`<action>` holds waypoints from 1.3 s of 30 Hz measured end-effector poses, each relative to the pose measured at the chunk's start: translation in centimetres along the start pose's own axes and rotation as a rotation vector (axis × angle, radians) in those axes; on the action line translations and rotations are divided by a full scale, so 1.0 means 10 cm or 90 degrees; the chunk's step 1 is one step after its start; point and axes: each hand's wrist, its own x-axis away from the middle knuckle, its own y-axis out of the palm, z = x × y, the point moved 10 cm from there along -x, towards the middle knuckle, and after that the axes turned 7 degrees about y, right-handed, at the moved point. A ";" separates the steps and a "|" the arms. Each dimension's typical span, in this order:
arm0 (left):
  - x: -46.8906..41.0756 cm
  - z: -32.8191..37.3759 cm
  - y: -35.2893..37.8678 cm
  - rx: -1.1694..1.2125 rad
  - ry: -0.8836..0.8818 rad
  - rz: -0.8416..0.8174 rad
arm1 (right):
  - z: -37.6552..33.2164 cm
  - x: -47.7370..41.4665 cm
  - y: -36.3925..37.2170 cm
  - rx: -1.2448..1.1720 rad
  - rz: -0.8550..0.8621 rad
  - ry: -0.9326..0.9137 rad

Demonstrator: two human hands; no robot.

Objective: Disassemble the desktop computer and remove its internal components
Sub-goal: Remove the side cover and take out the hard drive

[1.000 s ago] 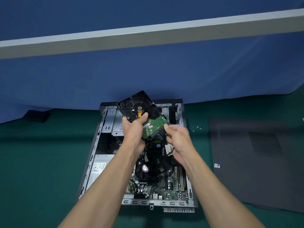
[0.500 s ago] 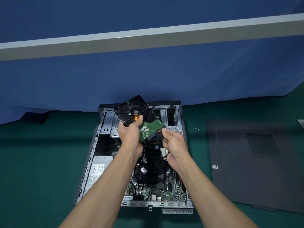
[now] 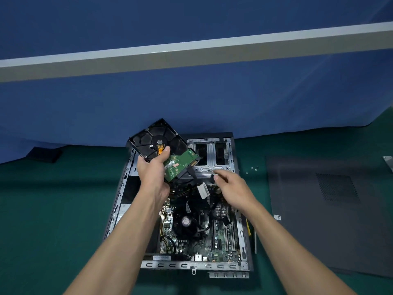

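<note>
Desktop computer (image 3: 191, 265) lies open on the green table (image 3: 53, 209). Its hard drive (image 3: 155, 139) is held above the case's far end, with the left hand (image 3: 152, 173) gripping it. The right hand (image 3: 234, 188) fingers (image 3: 219, 177) pinch a small black connector (image 3: 212, 179) just right of the drive. The side panel (image 3: 319, 220) lies to the right.
</note>
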 end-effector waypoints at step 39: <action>0.21 -0.25 0.11 0.036 -0.066 0.060 | -0.34 -0.01 0.30 -0.261 -0.041 0.058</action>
